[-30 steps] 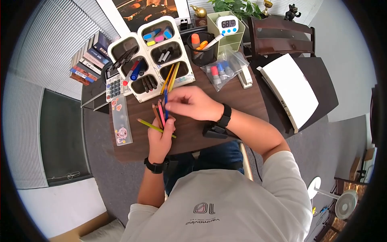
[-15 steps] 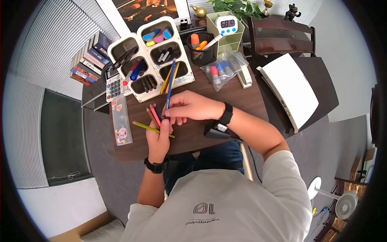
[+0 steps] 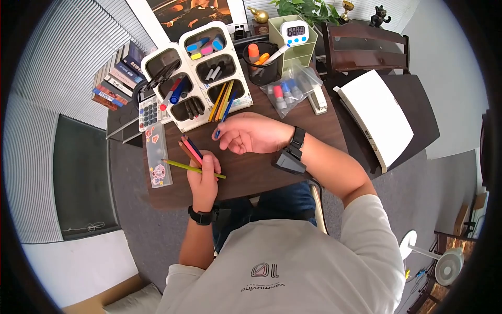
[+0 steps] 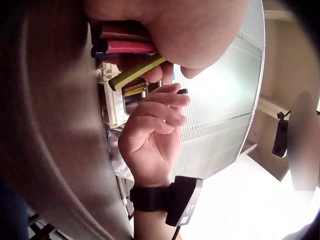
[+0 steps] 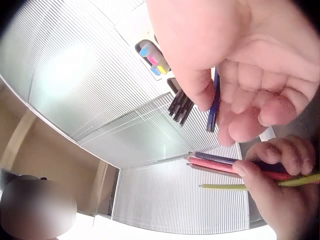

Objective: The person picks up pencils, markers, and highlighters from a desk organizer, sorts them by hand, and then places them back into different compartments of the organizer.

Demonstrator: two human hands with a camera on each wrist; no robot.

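In the head view my left hand (image 3: 204,180) grips several coloured pencils: a pink pencil (image 3: 193,148), a yellow-green pencil (image 3: 179,165) lying crosswise, a dark blue pencil (image 5: 212,157) and a brown pencil (image 5: 212,170). My right hand (image 3: 253,133) pinches a blue pencil (image 3: 229,106) between thumb and finger. Its far end reaches the lower right compartment of the white desk organizer (image 3: 242,70), beside yellow and orange pencils (image 3: 219,103) leaning there. The other right fingers curl loosely below, seen from the palm side in the left wrist view.
Other organizer compartments hold highlighters (image 3: 205,48), markers (image 3: 178,93) and dark pens (image 3: 193,109). A mesh cup (image 3: 260,76), a plastic bag with bottles (image 3: 290,94) and a stapler (image 3: 318,102) stand to the right. A calculator (image 3: 150,115) and a stickered clear case (image 3: 158,157) lie left.
The right hand drew the blue pencil from the left hand's bunch and brought it up and right to the organizer's lower right compartment. The left hand's pencils shifted slightly left.
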